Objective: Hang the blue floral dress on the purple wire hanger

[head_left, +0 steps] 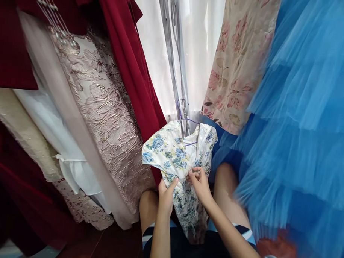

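A white dress with blue flowers [171, 144] hangs by a purple hanger [191, 121] in front of me, its lower part falling between my knees. At its left side, my left hand [166, 192] grips the fabric, thumb on top and the other fingers hidden behind the cloth. My right hand [198, 182] pinches the front of the dress near the bottom of the neckline. Whatever small part lies between those fingertips is too small to make out.
Metal poles [174, 50] stand behind the dress before a white curtain [148, 30]. Dark red garments [121, 48] and a pink textured dress [105, 104] hang at left. A pink floral dress [233, 71] and a blue tulle dress [296, 110] hang at right.
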### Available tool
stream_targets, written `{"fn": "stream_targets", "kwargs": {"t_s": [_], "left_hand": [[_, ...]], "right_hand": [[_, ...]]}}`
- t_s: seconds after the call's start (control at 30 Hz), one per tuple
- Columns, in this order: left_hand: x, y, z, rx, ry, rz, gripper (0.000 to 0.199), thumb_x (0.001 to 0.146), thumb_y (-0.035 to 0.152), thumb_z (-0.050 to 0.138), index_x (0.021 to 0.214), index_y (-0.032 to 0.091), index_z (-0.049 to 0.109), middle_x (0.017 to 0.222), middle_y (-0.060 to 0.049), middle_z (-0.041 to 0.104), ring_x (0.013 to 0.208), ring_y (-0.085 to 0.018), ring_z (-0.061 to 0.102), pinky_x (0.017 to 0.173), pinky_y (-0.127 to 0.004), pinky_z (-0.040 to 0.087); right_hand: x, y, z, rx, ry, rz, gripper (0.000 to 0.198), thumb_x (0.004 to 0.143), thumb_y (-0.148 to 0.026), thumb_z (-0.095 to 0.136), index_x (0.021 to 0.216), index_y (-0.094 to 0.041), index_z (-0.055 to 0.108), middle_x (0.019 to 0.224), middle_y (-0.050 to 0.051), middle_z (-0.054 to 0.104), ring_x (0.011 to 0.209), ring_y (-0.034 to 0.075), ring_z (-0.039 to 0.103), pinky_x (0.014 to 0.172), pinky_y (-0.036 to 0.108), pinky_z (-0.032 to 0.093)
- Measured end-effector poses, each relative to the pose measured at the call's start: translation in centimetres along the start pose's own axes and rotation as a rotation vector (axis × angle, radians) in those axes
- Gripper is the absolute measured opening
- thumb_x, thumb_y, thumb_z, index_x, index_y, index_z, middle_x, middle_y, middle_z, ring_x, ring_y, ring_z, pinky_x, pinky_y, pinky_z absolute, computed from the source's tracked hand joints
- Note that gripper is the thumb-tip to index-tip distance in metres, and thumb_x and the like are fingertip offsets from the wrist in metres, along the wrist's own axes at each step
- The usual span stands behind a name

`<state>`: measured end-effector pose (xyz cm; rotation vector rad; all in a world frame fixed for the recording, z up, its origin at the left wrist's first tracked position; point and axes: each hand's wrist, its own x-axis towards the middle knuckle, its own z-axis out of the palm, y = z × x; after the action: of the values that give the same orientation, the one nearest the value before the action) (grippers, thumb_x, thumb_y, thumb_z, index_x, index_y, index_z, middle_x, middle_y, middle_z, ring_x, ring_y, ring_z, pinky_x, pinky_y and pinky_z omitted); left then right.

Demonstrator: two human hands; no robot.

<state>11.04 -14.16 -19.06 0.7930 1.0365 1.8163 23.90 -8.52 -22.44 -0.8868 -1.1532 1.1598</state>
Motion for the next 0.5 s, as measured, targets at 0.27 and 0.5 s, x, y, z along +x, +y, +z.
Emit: {"fn": "stream_targets", "kwargs": {"t_s": [0.27,0.5], "left_hand": [[0.0,-0.9,-0.1,0.095,0.020,0.008,0.045,0.073,0.027,0.073,0.116,0.013,0.069,0.112,-0.010,0.073,0.109,-0.027,0.066,0.094,-0.035,0.050],[-0.6,0.2,0.3,0.078,0.024,-0.033,0.042,0.072,0.027,0.070,0.112,0.015,0.070,0.106,-0.009,0.074,0.107,-0.028,0.067,0.095,-0.038,0.052]], "right_hand": [[0.2,-1.2,-0.9,-0.185,-0.039,-0.150,0.023,0.090,-0.043,0.056,0.088,-0.020,0.056,0.070,0.003,0.066,0.068,0.021,0.063,0.068,0.030,0.047],[0.0,-2.5,-0.7,-0.369,-0.076,-0.209,0.020,0.093,-0.040,0.051,0.089,-0.022,0.055,0.072,0.001,0.064,0.066,0.019,0.059,0.063,0.028,0.042]]}}
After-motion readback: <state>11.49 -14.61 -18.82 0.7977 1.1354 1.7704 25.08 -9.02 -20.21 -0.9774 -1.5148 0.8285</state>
